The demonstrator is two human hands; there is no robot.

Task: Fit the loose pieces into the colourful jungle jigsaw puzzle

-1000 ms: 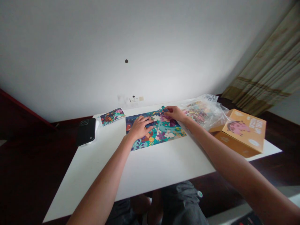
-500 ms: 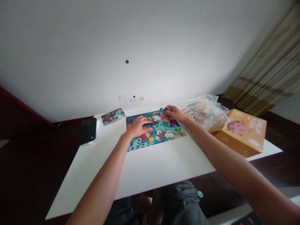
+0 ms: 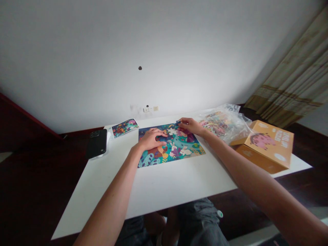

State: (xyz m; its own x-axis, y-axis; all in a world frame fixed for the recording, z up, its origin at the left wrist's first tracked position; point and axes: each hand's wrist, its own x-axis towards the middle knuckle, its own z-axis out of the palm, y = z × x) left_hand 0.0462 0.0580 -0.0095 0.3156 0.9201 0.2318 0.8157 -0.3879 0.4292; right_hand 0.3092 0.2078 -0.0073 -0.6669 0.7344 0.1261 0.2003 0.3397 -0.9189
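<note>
Under the hands, card jigsaw puzzle (image 3: 176, 153).
Left hand (image 3: 151, 139) open, flat; right hand (image 3: 191, 126) seemingly pinching a light, stiff piece (image 3: 178, 122); hold by edges.

- One camera, worn on the person's head, looks from above their lap (image 3: 197, 222).
- It faces forward and down, across a white table (image 3: 164, 188) toward a wall (image 3: 77, 61).
- It sits close behind the left hand (image 3: 152, 139) and right hand (image 3: 191, 126), both seen from above.

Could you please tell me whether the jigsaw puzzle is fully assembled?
No: the jigsaw puzzle has a gap near its top edge, showing white table, by the right hand.
</note>
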